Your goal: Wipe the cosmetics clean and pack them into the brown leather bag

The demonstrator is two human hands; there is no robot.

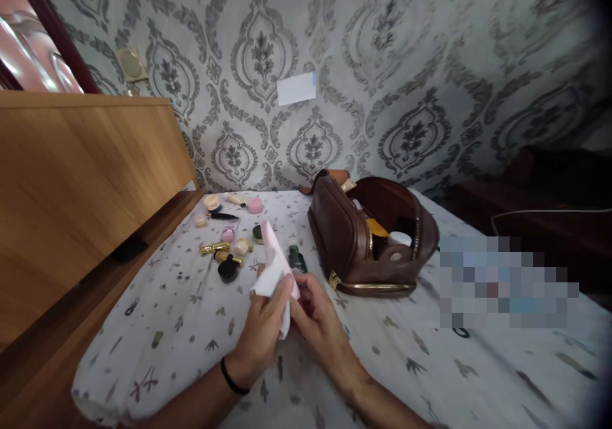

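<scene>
In front of me, my left hand (262, 327) is closed around a white tissue or cloth (268, 278), which is pressed against a long pink tube (277, 247). The fingers of my right hand (321, 319) pinch the tube's lower end; they partly hide it. Just beyond my hands lies a dark green bottle (297, 259). Left of the tube is a small dark round jar (258, 234). An open brown toiletry bag (342, 231) stands to the right, holding an orange container (377, 227) and a white-lidded jar (400, 239).
Cosmetics lie left on the patterned sheet (182, 352): a black-lidded jar (227, 271), gold tubes (215, 248), a pink jar (255, 206) and a purple tube (230, 232). A wooden cabinet (90, 187) borders the left side; the papered wall (335, 46) rises behind. One area at right is pixelated.
</scene>
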